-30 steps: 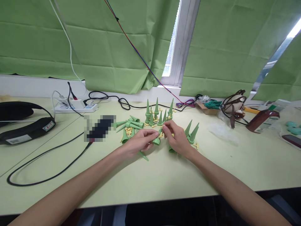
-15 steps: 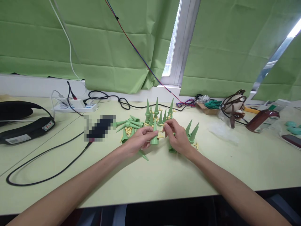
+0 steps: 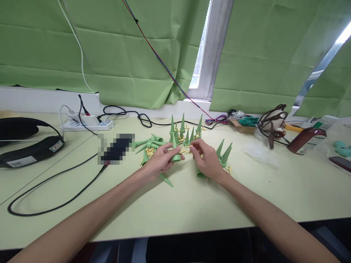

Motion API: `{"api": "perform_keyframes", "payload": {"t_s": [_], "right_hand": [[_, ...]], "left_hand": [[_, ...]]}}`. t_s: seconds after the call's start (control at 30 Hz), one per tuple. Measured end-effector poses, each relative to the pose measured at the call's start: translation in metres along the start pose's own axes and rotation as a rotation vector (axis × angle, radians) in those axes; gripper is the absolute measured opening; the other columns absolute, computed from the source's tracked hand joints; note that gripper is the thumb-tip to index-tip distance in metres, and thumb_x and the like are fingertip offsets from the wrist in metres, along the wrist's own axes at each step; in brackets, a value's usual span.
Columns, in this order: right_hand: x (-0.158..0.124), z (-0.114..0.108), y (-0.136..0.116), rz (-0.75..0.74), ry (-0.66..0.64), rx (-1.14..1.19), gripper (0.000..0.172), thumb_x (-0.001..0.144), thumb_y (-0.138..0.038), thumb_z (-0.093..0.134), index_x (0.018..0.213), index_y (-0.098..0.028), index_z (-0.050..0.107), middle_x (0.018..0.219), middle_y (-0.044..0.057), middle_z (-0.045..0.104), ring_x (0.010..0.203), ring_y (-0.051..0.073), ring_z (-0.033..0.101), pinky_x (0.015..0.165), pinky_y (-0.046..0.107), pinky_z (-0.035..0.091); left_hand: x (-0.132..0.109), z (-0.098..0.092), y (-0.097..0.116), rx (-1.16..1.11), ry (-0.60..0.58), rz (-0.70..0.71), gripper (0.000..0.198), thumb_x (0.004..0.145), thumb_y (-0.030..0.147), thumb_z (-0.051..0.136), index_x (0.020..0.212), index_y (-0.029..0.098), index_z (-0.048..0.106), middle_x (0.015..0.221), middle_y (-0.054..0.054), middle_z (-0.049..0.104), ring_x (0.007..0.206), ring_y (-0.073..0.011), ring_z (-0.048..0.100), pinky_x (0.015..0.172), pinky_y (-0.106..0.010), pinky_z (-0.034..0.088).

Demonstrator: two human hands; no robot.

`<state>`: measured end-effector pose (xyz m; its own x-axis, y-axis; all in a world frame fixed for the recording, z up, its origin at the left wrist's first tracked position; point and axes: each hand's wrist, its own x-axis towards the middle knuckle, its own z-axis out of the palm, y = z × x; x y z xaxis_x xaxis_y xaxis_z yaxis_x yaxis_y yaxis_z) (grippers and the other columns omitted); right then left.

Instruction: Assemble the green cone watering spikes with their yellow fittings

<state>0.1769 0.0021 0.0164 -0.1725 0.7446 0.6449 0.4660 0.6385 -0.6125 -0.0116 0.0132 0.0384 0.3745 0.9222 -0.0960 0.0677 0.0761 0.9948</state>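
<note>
My left hand is closed around a green cone, its point up and a yellow piece sticking out to the right. Just right of it, my right hand pinches a small yellow piece; the two hands are apart. Behind them several green spikes stand upright with yellow pieces among them. Left of my left hand lies a pile of green cones with small yellow parts. More green cones stand beyond my right wrist. One green spike lies under my left hand.
A blurred dark device with a black cable lies left on the table. Behind it is a power strip. At right are plastic wrap, a small cardboard box and a red-brown bottle.
My left hand has moved slightly left and up with the green cone, which widens the gap to my right hand. My right hand has barely moved.
</note>
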Motion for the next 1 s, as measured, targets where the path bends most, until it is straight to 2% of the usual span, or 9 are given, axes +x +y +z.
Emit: {"api": "perform_keyframes", "payload": {"t_s": [0.17, 0.33, 0.53, 1.0], "right_hand": [[-0.0004, -0.0001, 0.0013, -0.009, 0.001, -0.006, 0.012, 0.097, -0.030, 0.046, 0.094, -0.021, 0.053, 0.079, 0.002, 0.061, 0.063, 0.013, 0.056, 0.056, 0.025, 0.044], [-0.0005, -0.0004, 0.0015, -0.005, -0.009, 0.000, 0.012, 0.097, -0.029, 0.046, 0.095, -0.021, 0.054, 0.079, 0.002, 0.062, 0.063, 0.013, 0.056, 0.056, 0.025, 0.044], [-0.0006, -0.0008, 0.0003, -0.017, -0.033, -0.010, 0.012, 0.097, -0.028, 0.046, 0.094, -0.021, 0.056, 0.079, 0.002, 0.061, 0.064, 0.014, 0.054, 0.059, 0.026, 0.045], [-0.0007, 0.0002, -0.0006, -0.066, -0.076, 0.006, 0.012, 0.096, -0.026, 0.049, 0.094, -0.019, 0.058, 0.081, 0.004, 0.063, 0.069, 0.014, 0.056, 0.057, 0.024, 0.044]], "left_hand": [[-0.0008, 0.0007, 0.0018, 0.015, 0.018, 0.017, 0.039, 0.078, 0.054, 0.069, 0.095, 0.018, 0.063, 0.083, -0.001, 0.068, 0.033, 0.0009, 0.020, 0.035, -0.024, 0.007], [-0.0011, 0.0002, 0.0026, 0.035, 0.060, 0.018, 0.036, 0.077, 0.050, 0.071, 0.084, 0.016, 0.064, 0.080, -0.002, 0.068, 0.033, 0.0010, 0.021, 0.035, -0.024, 0.008], [0.0005, -0.0023, -0.0005, 0.028, 0.113, 0.050, 0.035, 0.078, 0.050, 0.071, 0.086, 0.016, 0.066, 0.083, -0.002, 0.068, 0.034, 0.0010, 0.022, 0.034, -0.023, 0.009], [0.0004, 0.0000, -0.0005, 0.068, 0.104, 0.095, 0.036, 0.080, 0.049, 0.068, 0.081, 0.014, 0.065, 0.078, -0.002, 0.067, 0.034, 0.0013, 0.023, 0.033, -0.020, 0.011]]}}
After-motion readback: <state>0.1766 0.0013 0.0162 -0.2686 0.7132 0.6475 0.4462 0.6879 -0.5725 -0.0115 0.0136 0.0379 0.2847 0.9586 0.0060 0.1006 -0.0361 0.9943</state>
